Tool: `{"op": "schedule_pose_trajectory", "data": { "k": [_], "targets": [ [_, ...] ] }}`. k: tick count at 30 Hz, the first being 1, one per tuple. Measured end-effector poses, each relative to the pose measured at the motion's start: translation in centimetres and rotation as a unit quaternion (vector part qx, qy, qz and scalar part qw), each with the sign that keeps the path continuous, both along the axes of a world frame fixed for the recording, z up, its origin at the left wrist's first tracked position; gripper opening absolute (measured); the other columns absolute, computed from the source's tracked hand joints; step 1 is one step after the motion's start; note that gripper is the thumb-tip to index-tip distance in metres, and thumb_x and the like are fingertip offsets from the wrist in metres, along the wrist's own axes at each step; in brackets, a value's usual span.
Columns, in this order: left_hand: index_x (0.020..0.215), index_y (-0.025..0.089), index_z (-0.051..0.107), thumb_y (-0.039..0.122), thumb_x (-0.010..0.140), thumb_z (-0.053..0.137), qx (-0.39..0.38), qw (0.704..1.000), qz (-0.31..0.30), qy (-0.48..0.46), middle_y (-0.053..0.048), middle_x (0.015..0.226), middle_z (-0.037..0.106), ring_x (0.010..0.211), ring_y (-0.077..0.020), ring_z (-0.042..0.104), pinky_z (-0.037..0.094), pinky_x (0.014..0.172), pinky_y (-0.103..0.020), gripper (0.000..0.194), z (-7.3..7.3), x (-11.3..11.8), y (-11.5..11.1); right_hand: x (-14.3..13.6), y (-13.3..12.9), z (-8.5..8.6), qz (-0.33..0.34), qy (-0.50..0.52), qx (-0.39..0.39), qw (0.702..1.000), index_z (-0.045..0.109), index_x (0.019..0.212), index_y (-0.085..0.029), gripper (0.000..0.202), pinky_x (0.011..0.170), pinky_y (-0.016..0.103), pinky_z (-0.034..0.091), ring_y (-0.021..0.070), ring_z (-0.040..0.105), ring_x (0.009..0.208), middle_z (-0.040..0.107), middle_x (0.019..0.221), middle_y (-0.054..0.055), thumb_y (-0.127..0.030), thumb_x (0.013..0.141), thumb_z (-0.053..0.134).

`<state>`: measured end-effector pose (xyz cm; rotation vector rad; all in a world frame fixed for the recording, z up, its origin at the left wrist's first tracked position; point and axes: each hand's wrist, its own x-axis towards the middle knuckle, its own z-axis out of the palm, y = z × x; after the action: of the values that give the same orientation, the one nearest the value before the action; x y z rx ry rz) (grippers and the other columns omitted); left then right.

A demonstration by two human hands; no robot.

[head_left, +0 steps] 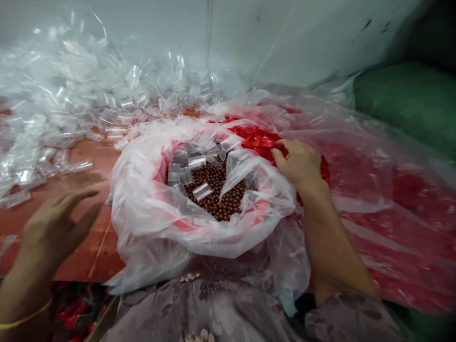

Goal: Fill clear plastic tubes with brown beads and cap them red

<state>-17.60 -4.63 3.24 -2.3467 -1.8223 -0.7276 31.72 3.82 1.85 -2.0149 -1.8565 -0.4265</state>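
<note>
A white plastic bag [140,213] with its rim rolled back stands in front of me. Small brown balls [233,194] lie inside it, with several clear plastic tubes [197,162] on top. My left hand [53,228] is over the table at the left, fingers apart and holding nothing; it is slightly blurred. Just beyond the bag's right rim, my right hand [301,164] has thumb and forefinger curled on shiny red plastic pieces [258,140]. Its other fingers are mostly hidden, and the exact shape of the red pieces is unclear.
A large heap of clear tubes [89,90] covers the back left of the orange-brown table [94,159]. To the right spreads a big translucent bag [392,204] with red contents. A green sack [402,99] stands behind it, near a pale wall [256,38].
</note>
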Motion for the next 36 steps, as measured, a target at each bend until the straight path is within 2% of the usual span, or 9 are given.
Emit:
{"op": "schedule_pose_trajectory", "data": {
  "k": [5, 8, 10, 14, 18, 23, 27, 33, 36],
  "targets": [
    [0.096, 0.017, 0.067, 0.033, 0.094, 0.046, -0.075, 0.964, -0.236, 0.095, -0.007, 0.087, 0.071, 0.084, -0.0205, 0.064, 0.048, 0.079, -0.032, 0.027, 0.6, 12.7, 4.9, -3.6, -2.2, 1.5, 0.012, 0.013, 0.093, 0.995, 0.069, 0.099, -0.018, 0.026, 0.074, 0.037, 0.046, 0.0271, 0.063, 0.085, 0.07, 0.094, 0.013, -0.033, 0.086, 0.053],
    [0.095, 0.01, 0.068, 0.04, 0.088, 0.056, -0.178, 0.921, -0.291, 0.189, -0.014, 0.091, 0.071, 0.089, -0.0267, 0.066, 0.049, 0.076, -0.035, 0.033, -0.5, 18.3, 6.7, -5.7, -3.3, 1.4, 0.042, 0.029, 0.107, 0.993, 0.069, 0.088, -0.019, 0.021, 0.072, 0.034, 0.047, 0.0237, 0.064, 0.079, 0.071, 0.085, 0.011, -0.032, 0.087, 0.053],
    [0.094, 0.008, 0.069, 0.03, 0.086, 0.059, -0.22, 0.898, -0.301, 0.233, -0.017, 0.095, 0.071, 0.094, -0.0297, 0.067, 0.051, 0.076, -0.036, 0.025, -1.4, 20.2, 7.3, -6.5, -3.7, 0.7, 0.063, 0.035, 0.099, 0.992, 0.069, 0.085, -0.019, 0.02, 0.071, 0.033, 0.047, 0.0226, 0.064, 0.077, 0.07, 0.081, 0.01, -0.031, 0.087, 0.054],
    [0.092, 0.007, 0.069, 0.004, 0.083, 0.048, -0.242, 0.887, -0.299, 0.257, -0.02, 0.093, 0.07, 0.092, -0.0289, 0.069, 0.053, 0.075, -0.035, 0.023, -3.0, 21.3, 7.8, -7.0, -3.9, -1.1, 0.13, 0.059, 0.05, 0.989, 0.069, 0.095, -0.018, 0.019, 0.069, 0.032, 0.047, 0.022, 0.062, 0.076, 0.068, 0.081, 0.008, -0.03, 0.084, 0.059],
    [0.107, 0.001, 0.063, 0.001, 0.082, 0.046, -0.246, 0.89, -0.278, 0.266, -0.023, 0.09, 0.069, 0.087, -0.0306, 0.071, 0.055, 0.068, -0.036, 0.031, -3.7, 21.0, 8.3, -7.3, -3.8, -2.2, 0.196, 0.081, -0.005, 0.977, 0.069, 0.098, -0.017, 0.02, 0.067, 0.031, 0.046, 0.0205, 0.06, 0.073, 0.065, 0.079, 0.007, -0.029, 0.086, 0.059],
    [0.098, -0.002, 0.067, 0.005, 0.084, 0.044, -0.286, 0.874, -0.31, 0.242, -0.027, 0.096, 0.068, 0.093, -0.0346, 0.069, 0.056, 0.072, -0.042, 0.029, -3.1, 21.4, 9.2, -7.6, -3.6, -2.4, 0.199, 0.069, 0.087, 0.974, 0.067, 0.091, -0.019, 0.027, 0.076, 0.034, 0.049, 0.0217, 0.061, 0.084, 0.065, 0.088, 0.009, -0.044, 0.09, 0.056],
    [0.098, -0.001, 0.067, 0.002, 0.079, 0.049, -0.361, 0.889, -0.25, 0.129, -0.026, 0.1, 0.069, 0.102, -0.0361, 0.067, 0.053, 0.084, -0.045, 0.026, -3.8, 23.8, 10.3, -8.2, -3.5, -2.4, 0.224, 0.177, 0.158, 0.945, 0.061, 0.085, -0.02, 0.027, 0.085, 0.037, 0.051, 0.0215, 0.066, 0.093, 0.07, 0.098, 0.009, -0.046, 0.091, 0.053],
    [0.118, 0.01, 0.058, 0.022, 0.092, 0.047, -0.392, 0.894, -0.215, -0.038, -0.014, 0.112, 0.069, 0.099, -0.0201, 0.067, 0.054, 0.078, -0.027, 0.03, -5.1, 24.8, 11.9, -9.6, -4.2, -2.5, 0.174, 0.493, 0.128, 0.843, 0.052, 0.081, -0.022, 0.026, 0.055, 0.025, 0.048, 0.0106, 0.052, 0.046, 0.052, 0.053, -0.007, -0.047, 0.089, 0.056],
    [0.114, 0.016, 0.058, 0.023, 0.091, 0.051, -0.475, 0.809, -0.238, -0.25, -0.005, 0.099, 0.07, 0.082, -0.0109, 0.066, 0.051, 0.065, -0.018, 0.025, -5.0, 23.8, 12.4, -9.6, -4.3, -2.0, 0.194, 0.599, 0.094, 0.771, 0.051, 0.084, -0.024, 0.029, 0.047, 0.024, 0.045, 0.0102, 0.043, 0.041, 0.041, 0.05, -0.008, -0.052, 0.089, 0.046]
  ]
}}
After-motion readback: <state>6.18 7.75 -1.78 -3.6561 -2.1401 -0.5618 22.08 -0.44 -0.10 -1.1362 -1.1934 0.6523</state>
